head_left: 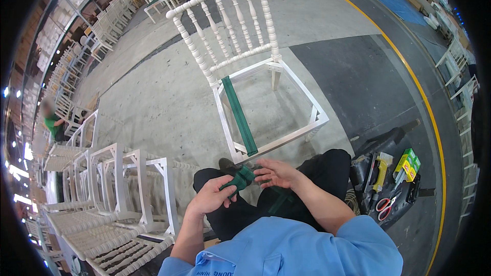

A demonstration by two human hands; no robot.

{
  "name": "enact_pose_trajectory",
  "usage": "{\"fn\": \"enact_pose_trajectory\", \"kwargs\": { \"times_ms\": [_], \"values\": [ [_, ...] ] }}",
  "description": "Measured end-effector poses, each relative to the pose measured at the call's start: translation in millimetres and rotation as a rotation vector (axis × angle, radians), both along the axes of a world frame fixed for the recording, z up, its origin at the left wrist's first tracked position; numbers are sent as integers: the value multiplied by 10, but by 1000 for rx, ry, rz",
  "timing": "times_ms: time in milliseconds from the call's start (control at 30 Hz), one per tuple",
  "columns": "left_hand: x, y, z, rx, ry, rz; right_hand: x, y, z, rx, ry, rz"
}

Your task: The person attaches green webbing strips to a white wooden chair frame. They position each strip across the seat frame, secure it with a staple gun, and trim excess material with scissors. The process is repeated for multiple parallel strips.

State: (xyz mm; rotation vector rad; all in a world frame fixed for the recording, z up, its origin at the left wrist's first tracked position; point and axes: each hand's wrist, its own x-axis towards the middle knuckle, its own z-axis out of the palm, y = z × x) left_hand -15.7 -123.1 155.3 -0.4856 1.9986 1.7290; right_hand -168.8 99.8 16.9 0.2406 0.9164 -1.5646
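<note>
1. At nine o'clock, a co-worker in a green top (52, 124) is appearing small at the curved rim, the head blurred and the hands too small to make out.
2. Toward eight o'clock, white chair frames (146, 189) are lying crowded together, hiding one another's legs and backs.
3. Just off six, toward seven o'clock, the left hand (212, 192) is curling its fingers round folded green webbing (239, 180), covering part of it.
4. From the centre up to twelve o'clock, a white chair (241, 57) is standing with its seat frame unfilled except for one green strip (239, 116), which is running from back rail to front rail.
5. Toward five o'clock, the right hand (280, 174) is holding its fingers loosely spread beside the webbing; the view is not showing whether the fingertips are touching it. Below, a dim green strip (279, 203) is crossing the dark trousers (327, 171).
6. At six o'clock, a blue shirt (286, 248) is running off the lower edge, its dark lettering showing upside down and partly lost in folds.
7. Between three and four o'clock, a black holder (378, 143) is carrying red-handled scissors (384, 206), a yellow tool (380, 174) and yellow-green boxes (407, 165), whose print is staying too small to read.
</note>
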Motion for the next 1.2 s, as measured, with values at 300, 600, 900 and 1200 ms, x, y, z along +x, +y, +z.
{"fn": "enact_pose_trajectory", "kwargs": {
  "times_ms": [300,600,900,1200],
  "values": [
    [42,-40,-62,29,40,3,44,-53,-281,-138,58,6],
    [110,-296,-488,11,120,593,-903,588,-33,400,741,-359],
    [-550,-475,-1005,-41,219,748,-1866,1271,141,889,1233,-469],
    [-1278,-696,-1618,-674,31,497,-2487,1048,-259,1247,1516,-266]
  ]
}}
